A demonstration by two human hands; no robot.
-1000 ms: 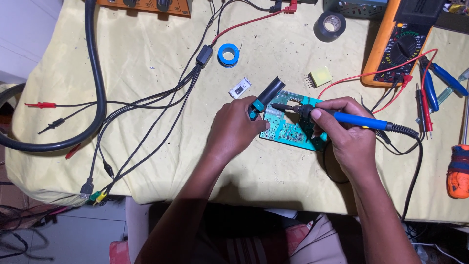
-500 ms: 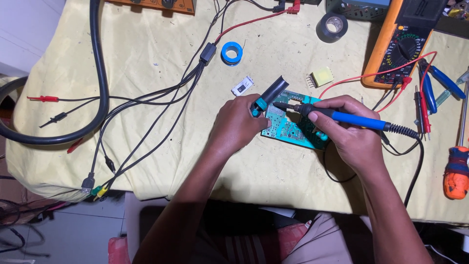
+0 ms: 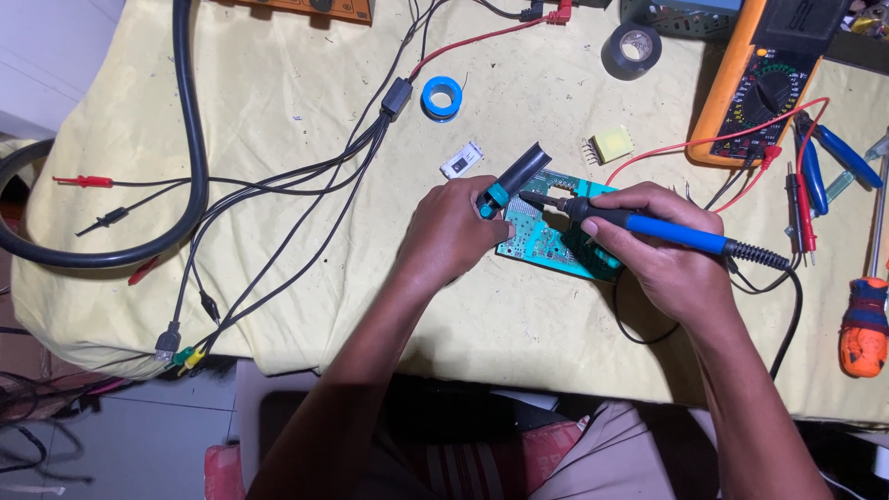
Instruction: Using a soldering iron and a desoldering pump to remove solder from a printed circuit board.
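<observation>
Desoldering underway: right hand [image 3: 669,264] grips blue soldering iron [image 3: 648,227], left hand [image 3: 451,236] clamps solder sucker [image 3: 514,173] over circuit board [image 3: 546,243]; next needs steady tips.

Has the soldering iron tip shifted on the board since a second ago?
No. The soldering iron tip sits at the same spot on the green circuit board.

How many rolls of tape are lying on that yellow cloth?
2. A small blue roll lies beside the bundle of black cables, up from the left hand. A black roll sits near the top edge, left of the orange multimeter. Others may be out of frame.
</observation>
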